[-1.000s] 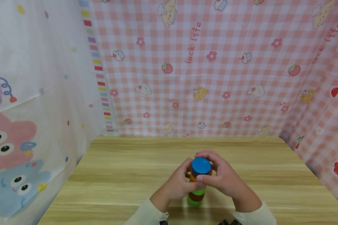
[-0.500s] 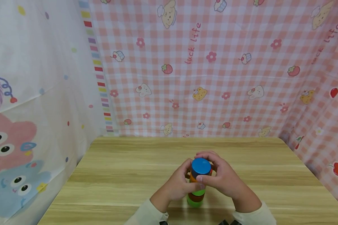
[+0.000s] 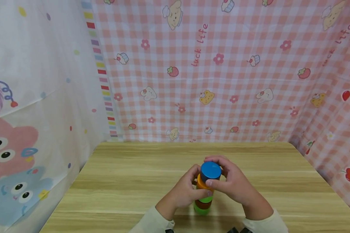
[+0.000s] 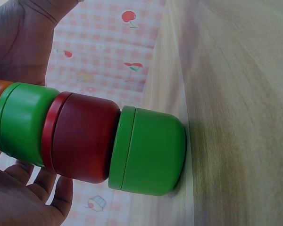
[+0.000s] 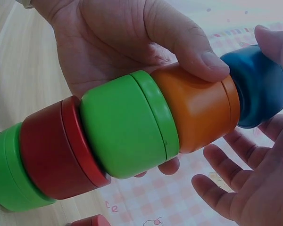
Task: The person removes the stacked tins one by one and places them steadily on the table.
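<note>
A column of small round lidded jars rises from the table. At the bottom a green jar (image 4: pixel 153 150) stands on the wood, with a dark red jar (image 4: pixel 85 136) and a second green jar (image 5: pixel 125 125) above it. Higher up is an orange jar (image 5: pixel 200 110), which my left hand (image 3: pixel 182 191) grips, its thumb across the front. My right hand (image 3: pixel 233 181) holds the blue jar (image 3: pixel 210 170) at the top between thumb and fingers. In the right wrist view the blue jar sits askew to the orange one, close against its lid.
Part of another red object (image 5: pixel 92 221) shows behind the column in the right wrist view. The wood-grain table (image 3: pixel 128 181) reaches back to a pink checked cloth (image 3: pixel 192 81); a white printed cloth (image 3: pixel 58 113) hangs at the left.
My right hand has shifted the blue jar slightly up and to the right, exposing more of the orange jar. The left hand and the lower jars have kept their places.
</note>
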Tool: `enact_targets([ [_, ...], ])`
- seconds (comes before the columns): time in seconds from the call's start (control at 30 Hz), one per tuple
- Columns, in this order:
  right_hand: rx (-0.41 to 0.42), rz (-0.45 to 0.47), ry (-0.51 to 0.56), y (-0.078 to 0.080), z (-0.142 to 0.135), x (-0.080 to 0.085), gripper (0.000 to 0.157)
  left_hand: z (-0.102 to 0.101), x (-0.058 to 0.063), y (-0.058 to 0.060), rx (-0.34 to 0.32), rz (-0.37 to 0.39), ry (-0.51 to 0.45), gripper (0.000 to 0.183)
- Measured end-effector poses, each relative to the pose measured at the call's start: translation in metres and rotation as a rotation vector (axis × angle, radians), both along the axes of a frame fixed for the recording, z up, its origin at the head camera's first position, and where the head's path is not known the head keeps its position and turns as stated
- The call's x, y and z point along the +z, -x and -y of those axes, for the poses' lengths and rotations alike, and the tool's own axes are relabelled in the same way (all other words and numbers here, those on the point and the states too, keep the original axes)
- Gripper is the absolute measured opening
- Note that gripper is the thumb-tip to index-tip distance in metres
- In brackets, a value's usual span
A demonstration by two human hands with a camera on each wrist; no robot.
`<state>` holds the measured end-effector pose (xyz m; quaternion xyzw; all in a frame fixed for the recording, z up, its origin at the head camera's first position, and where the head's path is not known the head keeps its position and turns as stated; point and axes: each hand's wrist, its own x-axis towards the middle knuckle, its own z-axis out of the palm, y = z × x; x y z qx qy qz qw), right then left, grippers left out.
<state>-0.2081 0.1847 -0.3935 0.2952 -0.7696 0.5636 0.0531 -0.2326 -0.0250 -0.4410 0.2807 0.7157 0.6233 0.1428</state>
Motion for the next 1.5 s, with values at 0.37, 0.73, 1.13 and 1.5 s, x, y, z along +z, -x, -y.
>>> enact_targets([
  [0.37,-0.030,0.008,0.005,0.001,-0.004,0.002,0.045,0.000,0.000,-0.001,0.011,0.007,0.015,0.045],
  [0.73,-0.049,0.016,0.022,0.001,-0.009,0.004,0.044,-0.001,0.001,-0.002,0.007,0.022,-0.001,0.043],
  [1.13,-0.108,0.064,0.029,0.005,-0.016,0.004,0.046,0.000,0.002,-0.003,0.007,0.042,-0.004,0.043],
  [1.5,-0.140,0.108,0.033,0.010,-0.021,0.000,0.047,-0.001,0.002,-0.002,0.010,0.045,-0.011,0.043],
])
